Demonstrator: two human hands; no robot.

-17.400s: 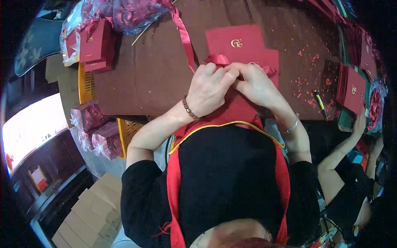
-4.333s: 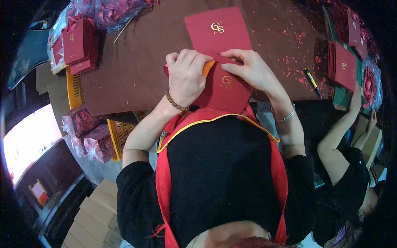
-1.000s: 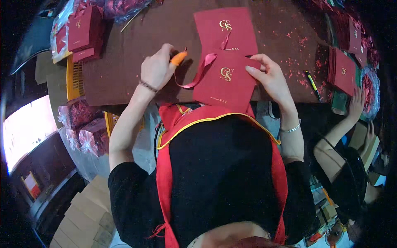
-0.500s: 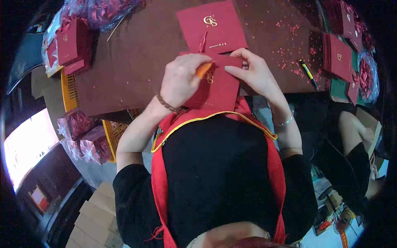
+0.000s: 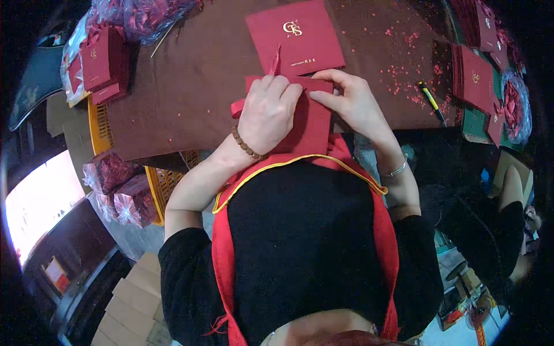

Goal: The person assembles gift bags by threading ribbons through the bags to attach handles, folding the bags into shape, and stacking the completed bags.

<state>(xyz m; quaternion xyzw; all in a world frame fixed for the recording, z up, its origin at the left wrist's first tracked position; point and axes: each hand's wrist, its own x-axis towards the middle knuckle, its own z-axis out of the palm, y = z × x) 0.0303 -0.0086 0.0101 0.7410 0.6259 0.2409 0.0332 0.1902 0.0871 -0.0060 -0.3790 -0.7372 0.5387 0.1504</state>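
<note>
A dark red paper bag (image 5: 314, 118) lies near the table's front edge, against my apron. My left hand (image 5: 269, 109) is over its upper left part with the fingers curled together; what they hold is hidden under the hand. A red ribbon (image 5: 276, 60) sticks up beyond those fingers, and a red strip (image 5: 236, 108) pokes out left of the hand. With my right hand (image 5: 349, 102) I grip the bag's upper right edge, thumb on the front face, fingers behind. Just beyond lies another red bag (image 5: 300, 40) with a gold emblem, flat on the table.
Red paper scraps (image 5: 404, 75) are strewn at the right, near a yellow and black pen-like tool (image 5: 431, 101). Stacked red bags (image 5: 476, 78) stand at the far right, more bags (image 5: 98, 63) at the left. Yellow crates (image 5: 99, 124) are below the left side. A person's arm (image 5: 512, 187) shows at the right.
My left hand has shifted right and turned over the bag. The orange thing in its fingers no longer shows, and a red strip now appears beside it. The other person's arm has moved right.
</note>
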